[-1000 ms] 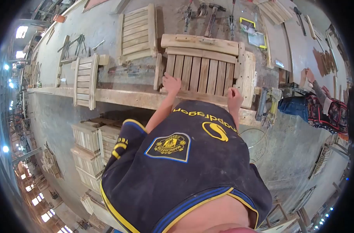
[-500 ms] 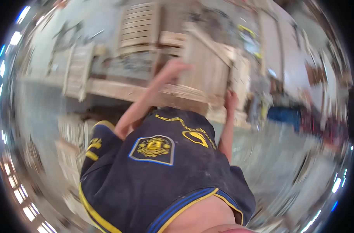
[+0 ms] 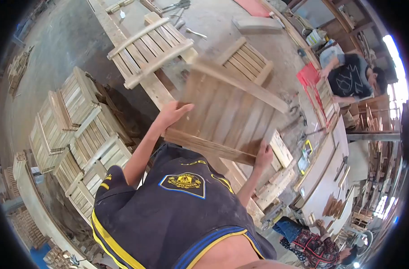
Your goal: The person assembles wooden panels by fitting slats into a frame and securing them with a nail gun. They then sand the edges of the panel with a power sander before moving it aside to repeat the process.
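Observation:
A slatted wooden panel (image 3: pixel 227 112) with a bar along its far and near sides is held in front of my body, slightly blurred by motion. My left hand (image 3: pixel 172 115) grips its left edge with the thumb on top. At the opposite edge, near the right corner, my right hand (image 3: pixel 264 154) is closed around the wood. Beyond the panel a smaller slatted piece (image 3: pixel 248 61) lies on the workbench. Another slatted frame (image 3: pixel 150 50) lies to the left, across the bench edge.
Stacks of slatted panels (image 3: pixel 85 139) stand on the floor at left. Tools (image 3: pixel 179 9) lie at the bench's far end. A co-worker in a black shirt (image 3: pixel 352 76) handles slats beside a red piece (image 3: pixel 309 75). Another person in a plaid shirt (image 3: pixel 314 244) is at lower right.
My left hand, earlier apart from the panel and blurred over the bench, now grips its left edge. The panel is now held between both hands, and the view has turned.

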{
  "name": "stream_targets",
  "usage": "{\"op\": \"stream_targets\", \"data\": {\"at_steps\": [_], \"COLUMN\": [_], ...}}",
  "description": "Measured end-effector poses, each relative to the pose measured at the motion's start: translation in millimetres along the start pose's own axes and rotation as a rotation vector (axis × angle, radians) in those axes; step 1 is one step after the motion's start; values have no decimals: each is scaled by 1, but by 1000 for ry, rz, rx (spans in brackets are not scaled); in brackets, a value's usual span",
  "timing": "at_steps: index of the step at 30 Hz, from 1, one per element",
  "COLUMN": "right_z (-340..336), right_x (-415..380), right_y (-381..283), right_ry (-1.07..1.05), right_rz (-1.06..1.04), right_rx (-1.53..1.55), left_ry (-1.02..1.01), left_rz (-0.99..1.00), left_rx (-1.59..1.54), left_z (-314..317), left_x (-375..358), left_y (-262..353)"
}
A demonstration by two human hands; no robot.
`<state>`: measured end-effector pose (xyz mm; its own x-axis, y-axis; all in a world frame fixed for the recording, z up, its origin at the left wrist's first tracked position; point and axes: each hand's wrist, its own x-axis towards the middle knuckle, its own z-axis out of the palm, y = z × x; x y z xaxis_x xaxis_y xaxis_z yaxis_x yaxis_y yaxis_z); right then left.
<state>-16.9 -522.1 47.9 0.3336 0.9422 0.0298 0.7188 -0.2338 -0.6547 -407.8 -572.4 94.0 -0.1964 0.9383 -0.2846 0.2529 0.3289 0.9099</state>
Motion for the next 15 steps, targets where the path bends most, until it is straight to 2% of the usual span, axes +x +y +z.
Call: {"op": "stream_targets", "data": {"at_steps": [2,4,6,7,8,10,11,15], "right_z": [46,107,163,192,213,256,280,336], "right_x": [10,25,35,43,46,54,62,84], "right_y": [-80,-157,-198,-226,-255,-306,-324,-394], "right_ry": [-66,-161,-268,-314,-360,-395,-426,-537], "right_rz": [-107,-229,-331,-365,-412,-465,-519,-645], "right_rx": [-62,-106,-250,-299,-269,-222,-264,-376], "left_ry": [228,474,602,616,626,863,913,1000], "left_rz": [-156,-202,-405,-403,-405,-409,-409,-531], "left_rx": [114,239,170,-33,-35,-281,-245,-285], "left_z": [-48,-88,-125,-143,-155,-168,-174,-198], "left_x": [8,18,22,22,24,33,44,65], "left_y": [-44,-90,-109,-109,-113,-137,-168,-148]}}
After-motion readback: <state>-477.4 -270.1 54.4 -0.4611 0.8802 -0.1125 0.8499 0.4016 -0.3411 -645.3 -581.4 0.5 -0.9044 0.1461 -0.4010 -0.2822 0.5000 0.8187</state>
